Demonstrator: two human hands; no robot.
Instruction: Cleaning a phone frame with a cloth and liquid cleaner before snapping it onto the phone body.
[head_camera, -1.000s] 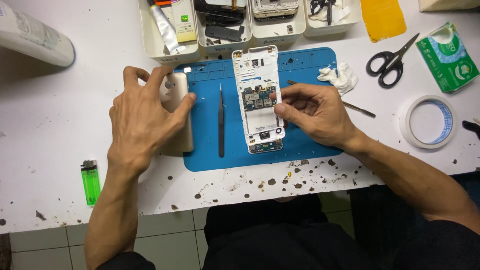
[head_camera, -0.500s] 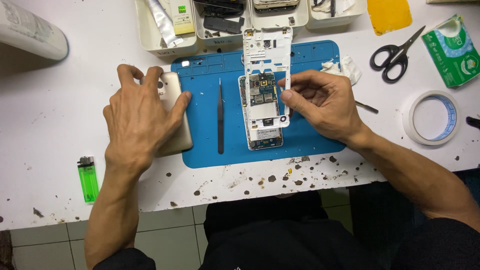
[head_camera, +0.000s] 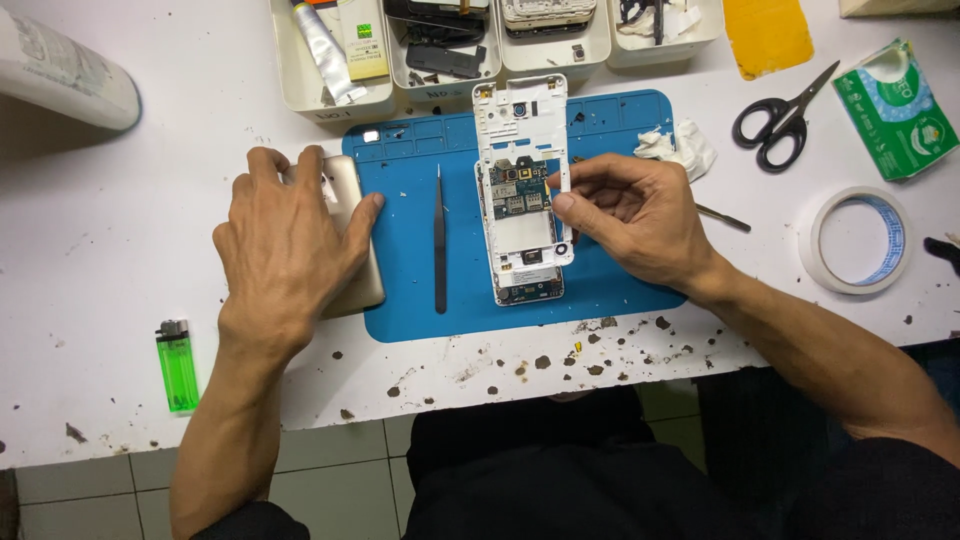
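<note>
1. We rest our left hand flat, fingers spread, on a gold phone back cover that lies half on the white bench and half on the left edge of the blue repair mat; the hand presses it rather than closing round it.
2. Our right hand pinches the right edge of a white phone mid-frame between thumb and fingers, holding it over the opened phone at the mat's centre.
3. Progress, as we judge it: the back cover is already off and the circuit board lies exposed; the white frame sits shifted upward, overlapping the phone's upper part, so it appears partly separated, not yet set aside.
4. The phone shows a green-blue board with metal shields, a camera module near the top and a pale central panel.
5. Black tweezers lie untouched on the mat between the hands.
6. Parts trays line the far edge; scissors, a tape roll and a green lighter lie apart on the bench.
</note>
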